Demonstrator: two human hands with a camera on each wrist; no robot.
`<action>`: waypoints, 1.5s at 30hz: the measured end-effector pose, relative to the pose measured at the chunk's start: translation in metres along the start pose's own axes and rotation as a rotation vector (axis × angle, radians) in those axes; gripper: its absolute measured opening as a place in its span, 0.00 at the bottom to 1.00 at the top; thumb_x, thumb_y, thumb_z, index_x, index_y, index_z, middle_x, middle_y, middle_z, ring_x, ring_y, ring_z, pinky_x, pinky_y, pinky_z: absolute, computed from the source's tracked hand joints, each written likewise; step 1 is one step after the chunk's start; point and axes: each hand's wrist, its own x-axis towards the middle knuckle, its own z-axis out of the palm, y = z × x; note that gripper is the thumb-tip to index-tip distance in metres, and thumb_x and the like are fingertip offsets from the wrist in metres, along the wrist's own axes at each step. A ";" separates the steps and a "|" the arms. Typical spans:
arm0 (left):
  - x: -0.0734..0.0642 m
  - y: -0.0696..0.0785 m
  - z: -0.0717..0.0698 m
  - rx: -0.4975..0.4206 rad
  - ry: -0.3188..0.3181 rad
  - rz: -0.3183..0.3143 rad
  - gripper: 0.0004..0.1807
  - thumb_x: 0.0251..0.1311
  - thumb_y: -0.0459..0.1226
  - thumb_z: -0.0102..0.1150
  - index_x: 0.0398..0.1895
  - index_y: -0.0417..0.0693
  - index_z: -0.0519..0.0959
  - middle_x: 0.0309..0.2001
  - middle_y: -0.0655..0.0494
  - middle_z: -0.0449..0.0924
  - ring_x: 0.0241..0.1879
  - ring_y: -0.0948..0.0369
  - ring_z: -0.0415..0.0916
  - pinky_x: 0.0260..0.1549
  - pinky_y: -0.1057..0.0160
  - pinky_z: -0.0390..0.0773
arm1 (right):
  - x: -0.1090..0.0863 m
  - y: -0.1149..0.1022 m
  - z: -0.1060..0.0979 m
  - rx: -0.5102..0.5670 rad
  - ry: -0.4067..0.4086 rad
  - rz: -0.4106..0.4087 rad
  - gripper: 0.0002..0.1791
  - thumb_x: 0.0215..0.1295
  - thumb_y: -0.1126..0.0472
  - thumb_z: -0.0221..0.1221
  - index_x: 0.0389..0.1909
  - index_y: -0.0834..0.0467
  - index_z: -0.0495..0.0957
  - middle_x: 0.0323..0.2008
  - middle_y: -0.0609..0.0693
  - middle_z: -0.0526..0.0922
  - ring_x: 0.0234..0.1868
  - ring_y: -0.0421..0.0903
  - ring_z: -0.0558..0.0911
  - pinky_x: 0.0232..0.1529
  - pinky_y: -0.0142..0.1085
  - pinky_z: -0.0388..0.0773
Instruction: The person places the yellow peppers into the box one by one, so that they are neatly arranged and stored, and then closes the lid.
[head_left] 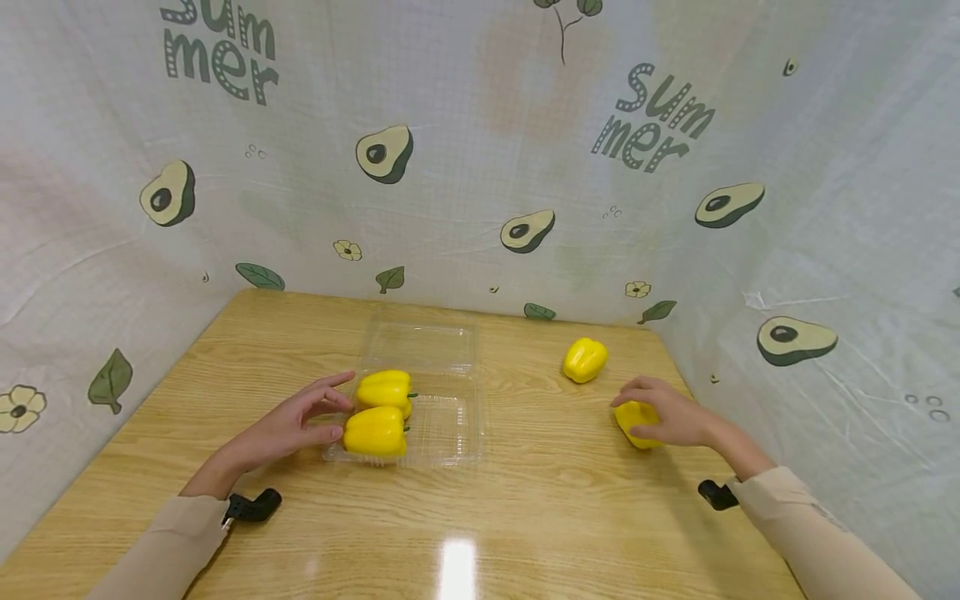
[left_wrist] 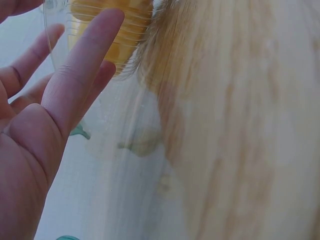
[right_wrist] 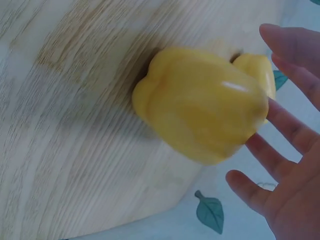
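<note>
At the left side of a clear plastic clamshell box [head_left: 446,429], my left hand [head_left: 292,427] is held with its fingers parted. Its thumb tip is right by the nearer yellow bell pepper [head_left: 375,433] in the box, and a second bell pepper [head_left: 384,388] lies just behind that one. In the left wrist view, the fingers extend beside the box's ridged wall [left_wrist: 132,30]. My right hand [head_left: 675,412] arches over another yellow bell pepper [head_left: 634,417] on the table. The right wrist view shows these fingers [right_wrist: 292,130] spread beside the pepper [right_wrist: 200,105], not curled round it.
One more yellow bell pepper [head_left: 585,360] lies farther back on the right of the wooden table [head_left: 525,500]. The box's lid [head_left: 420,343] is folded back, away from me. A printed cloth [head_left: 465,167] hangs behind the table and along both sides.
</note>
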 end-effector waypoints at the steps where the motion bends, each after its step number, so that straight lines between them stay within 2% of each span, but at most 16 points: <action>1: 0.000 0.000 0.000 0.003 0.001 0.000 0.17 0.73 0.38 0.67 0.61 0.47 0.78 0.85 0.45 0.50 0.71 0.39 0.71 0.65 0.69 0.72 | -0.002 0.002 0.000 0.002 -0.005 0.013 0.20 0.65 0.63 0.73 0.58 0.56 0.85 0.62 0.64 0.79 0.63 0.67 0.75 0.62 0.68 0.71; 5: 0.000 0.000 0.000 0.014 0.001 0.002 0.16 0.73 0.38 0.67 0.60 0.49 0.79 0.85 0.45 0.50 0.70 0.39 0.71 0.67 0.61 0.73 | -0.008 0.011 0.002 0.023 -0.021 0.055 0.22 0.63 0.65 0.72 0.58 0.57 0.85 0.65 0.68 0.75 0.66 0.70 0.72 0.64 0.69 0.69; 7: 0.000 0.000 -0.001 0.017 0.001 0.004 0.16 0.73 0.38 0.67 0.60 0.50 0.78 0.85 0.45 0.50 0.71 0.39 0.71 0.68 0.55 0.73 | -0.010 0.016 0.002 0.027 -0.026 0.052 0.24 0.60 0.67 0.71 0.59 0.56 0.84 0.66 0.68 0.74 0.66 0.71 0.72 0.63 0.69 0.70; 9: 0.001 -0.001 -0.001 0.015 0.000 0.006 0.16 0.73 0.37 0.67 0.60 0.50 0.78 0.85 0.45 0.50 0.71 0.39 0.71 0.68 0.54 0.73 | -0.011 0.019 0.002 0.029 -0.030 0.038 0.27 0.56 0.70 0.70 0.59 0.56 0.84 0.66 0.69 0.74 0.66 0.70 0.72 0.62 0.69 0.71; 17: 0.001 -0.001 -0.001 -0.003 -0.002 0.002 0.17 0.73 0.37 0.67 0.60 0.49 0.78 0.85 0.45 0.50 0.71 0.39 0.70 0.64 0.71 0.71 | -0.014 0.023 0.000 0.029 -0.057 0.008 0.34 0.48 0.78 0.71 0.59 0.56 0.84 0.67 0.70 0.71 0.66 0.70 0.73 0.61 0.68 0.73; 20: 0.000 0.000 0.000 -0.011 -0.005 0.000 0.16 0.73 0.37 0.67 0.60 0.48 0.78 0.85 0.45 0.49 0.71 0.38 0.70 0.64 0.72 0.71 | -0.015 0.023 0.000 0.034 -0.072 0.017 0.35 0.48 0.80 0.71 0.60 0.56 0.83 0.68 0.71 0.70 0.67 0.71 0.72 0.61 0.68 0.73; 23: 0.000 0.000 0.000 0.002 -0.003 0.000 0.16 0.73 0.37 0.67 0.60 0.48 0.78 0.85 0.44 0.49 0.71 0.38 0.70 0.66 0.65 0.73 | -0.015 0.022 -0.001 0.023 -0.073 0.014 0.36 0.49 0.81 0.72 0.61 0.56 0.83 0.68 0.70 0.70 0.66 0.71 0.72 0.61 0.68 0.74; 28: 0.000 0.001 0.000 0.018 0.003 -0.002 0.16 0.73 0.38 0.67 0.60 0.49 0.78 0.85 0.44 0.49 0.70 0.38 0.71 0.68 0.45 0.73 | -0.015 0.021 -0.001 0.004 -0.052 -0.003 0.35 0.51 0.79 0.73 0.62 0.57 0.83 0.67 0.70 0.72 0.65 0.71 0.73 0.59 0.67 0.76; 31: 0.000 0.001 0.000 0.019 0.004 -0.003 0.15 0.73 0.38 0.67 0.59 0.49 0.79 0.85 0.45 0.50 0.70 0.38 0.71 0.67 0.40 0.72 | -0.015 0.021 0.000 0.007 -0.041 0.003 0.33 0.53 0.76 0.74 0.63 0.58 0.83 0.66 0.69 0.72 0.65 0.70 0.73 0.59 0.66 0.75; 34: -0.001 0.000 0.000 0.019 0.001 0.000 0.15 0.73 0.38 0.66 0.60 0.49 0.79 0.85 0.46 0.49 0.70 0.39 0.71 0.68 0.43 0.72 | -0.016 0.021 0.001 0.012 -0.027 0.010 0.31 0.57 0.71 0.75 0.64 0.57 0.82 0.67 0.69 0.72 0.65 0.69 0.73 0.59 0.65 0.76; 37: -0.001 -0.001 0.000 0.019 0.001 0.001 0.15 0.73 0.38 0.67 0.60 0.50 0.79 0.85 0.46 0.50 0.70 0.39 0.71 0.68 0.51 0.73 | -0.016 0.022 0.003 0.005 -0.007 0.015 0.30 0.60 0.66 0.76 0.64 0.56 0.82 0.66 0.68 0.72 0.64 0.68 0.74 0.57 0.62 0.78; 42: 0.000 -0.003 0.000 0.017 0.000 0.008 0.15 0.73 0.37 0.66 0.60 0.50 0.79 0.85 0.45 0.50 0.70 0.39 0.71 0.67 0.59 0.73 | -0.015 0.023 0.007 -0.007 0.039 0.024 0.28 0.62 0.59 0.77 0.64 0.54 0.83 0.63 0.64 0.75 0.60 0.63 0.77 0.53 0.56 0.80; 45: 0.000 -0.003 0.000 0.005 -0.004 0.012 0.15 0.73 0.37 0.66 0.60 0.49 0.79 0.85 0.44 0.49 0.70 0.38 0.71 0.66 0.64 0.73 | -0.015 0.022 0.009 0.002 0.064 0.038 0.28 0.63 0.56 0.76 0.64 0.54 0.83 0.61 0.62 0.76 0.58 0.60 0.77 0.53 0.57 0.79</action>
